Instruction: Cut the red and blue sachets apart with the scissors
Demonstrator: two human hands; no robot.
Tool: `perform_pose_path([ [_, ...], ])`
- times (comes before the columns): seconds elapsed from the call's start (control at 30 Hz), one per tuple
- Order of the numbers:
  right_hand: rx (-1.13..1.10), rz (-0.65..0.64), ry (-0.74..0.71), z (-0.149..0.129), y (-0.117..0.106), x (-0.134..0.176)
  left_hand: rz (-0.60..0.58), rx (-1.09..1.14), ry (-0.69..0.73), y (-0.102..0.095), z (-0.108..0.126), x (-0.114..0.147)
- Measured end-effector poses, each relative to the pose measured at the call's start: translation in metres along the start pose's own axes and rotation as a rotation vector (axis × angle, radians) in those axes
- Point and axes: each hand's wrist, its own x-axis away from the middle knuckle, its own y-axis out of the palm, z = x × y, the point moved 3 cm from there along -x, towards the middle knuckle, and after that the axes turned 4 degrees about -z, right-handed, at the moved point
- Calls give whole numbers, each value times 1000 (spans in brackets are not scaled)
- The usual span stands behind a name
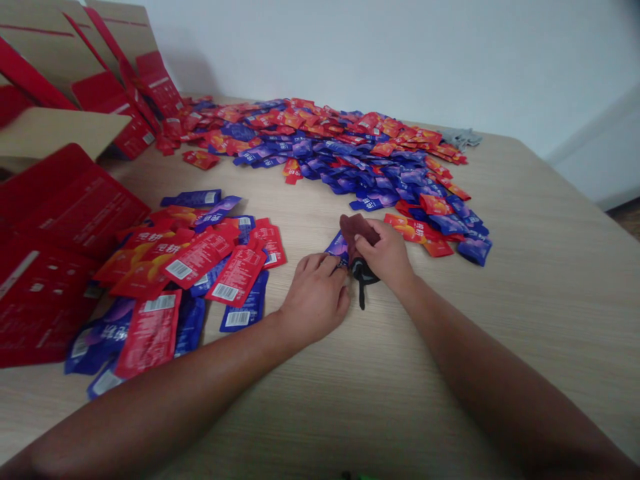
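Note:
My right hand pinches a folded brown cloth between thumb and fingers, just above the table. Under the cloth sits a small black object with a strap-like end pointing toward me; I cannot make out its kind. My left hand is palm down beside it, its curled fingers holding a blue sachet against the table. Most of that sachet is hidden by the fingers and the cloth. To the left lies a loose heap of red sachets and blue sachets, many with barcodes facing up.
A long pile of red and blue sachets spreads across the back of the wooden table. Open red cardboard boxes stand along the left. A grey crumpled cloth lies at the far right, near the white wall.

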Motion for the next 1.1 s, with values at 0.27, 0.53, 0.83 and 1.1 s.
perform_pose_path([
  [0.27, -26, -132, -203, -14, 0, 2, -3, 8, -9, 0, 0, 0],
  [0.53, 7, -26, -91, -6, 0, -1, -5, 3, -9, -1, 1, 0],
  [0.83, -7, -62, -236, -12, 0, 0, -5, 2, -10, 0, 0, 0],
  [1.1, 7, -66, -165, -11, 0, 0, 8, 18, -11, 0, 0, 0],
])
